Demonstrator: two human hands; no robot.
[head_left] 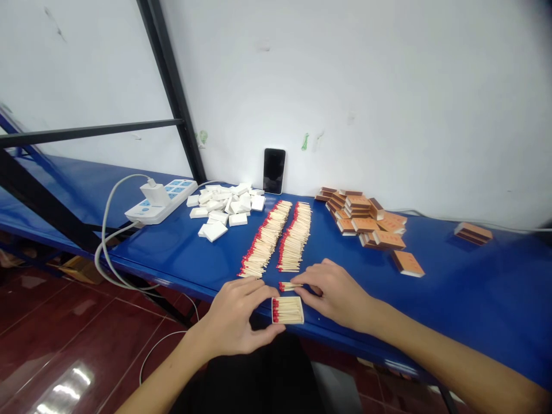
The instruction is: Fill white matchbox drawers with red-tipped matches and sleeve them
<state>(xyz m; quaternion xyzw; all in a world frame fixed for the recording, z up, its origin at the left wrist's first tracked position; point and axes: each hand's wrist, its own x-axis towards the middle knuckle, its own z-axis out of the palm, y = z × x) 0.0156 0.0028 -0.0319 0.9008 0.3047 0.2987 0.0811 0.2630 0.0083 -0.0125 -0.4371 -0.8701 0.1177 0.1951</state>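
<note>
My left hand grips a small white matchbox tray by its left end, thumb below and fingers above. Red-headed matches lie side by side in the tray, heads to the left. Just above it, my right hand pinches a few matches between thumb and fingers, their red heads also pointing left. Beyond the hands, two long rows of loose matches, a left row and a right row, stretch back across the blue table.
White trays are heaped at the back left, beside a power strip with a plugged-in charger and cable. A phone leans against the wall. Orange-brown matchbox sleeves are piled at the right; single sleeves lie apart, one far right.
</note>
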